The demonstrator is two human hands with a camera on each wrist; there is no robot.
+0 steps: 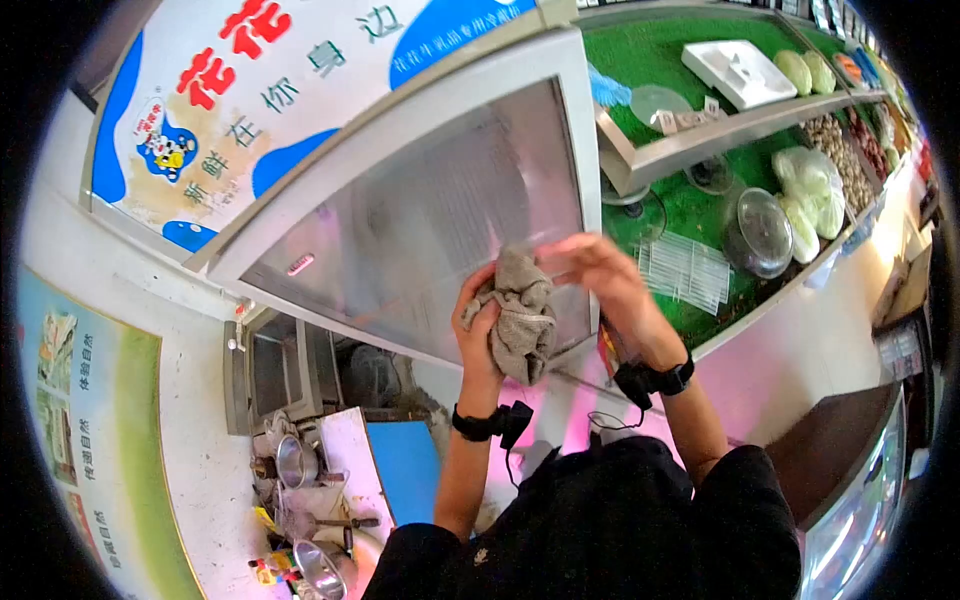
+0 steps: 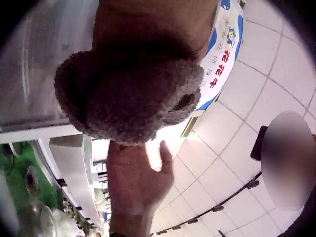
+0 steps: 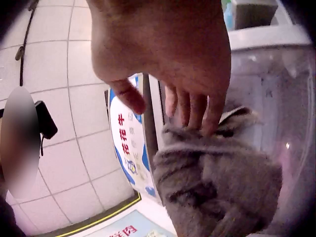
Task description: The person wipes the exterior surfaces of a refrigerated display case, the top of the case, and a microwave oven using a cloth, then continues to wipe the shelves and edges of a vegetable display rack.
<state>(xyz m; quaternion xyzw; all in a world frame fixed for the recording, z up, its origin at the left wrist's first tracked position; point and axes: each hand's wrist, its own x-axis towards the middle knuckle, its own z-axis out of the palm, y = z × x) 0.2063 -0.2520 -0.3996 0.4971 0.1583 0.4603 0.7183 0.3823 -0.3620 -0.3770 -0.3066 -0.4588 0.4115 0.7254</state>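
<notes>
A bunched grey-brown cloth (image 1: 522, 318) is held up in front of the glass fridge door (image 1: 440, 200). My left hand (image 1: 480, 325) grips it from the left side, thumb across its folds; in the left wrist view the thick, fluffy cloth (image 2: 133, 101) covers most of that hand. My right hand (image 1: 605, 280) is raised just right of the cloth, blurred in the head view. Seen from the right wrist, the fingers of the right hand (image 3: 168, 59) hang extended with the thumb apart, their tips overlapping the top of the cloth (image 3: 222, 182).
Right of the door stands a green-lined shelf (image 1: 640, 50) with cabbages (image 1: 810, 190), a white foam tray (image 1: 738, 72) and a wire rack (image 1: 685, 272). Metal pots (image 1: 296, 460) stand lower left beside a blue board (image 1: 402, 465). A glass case (image 1: 860, 520) is lower right.
</notes>
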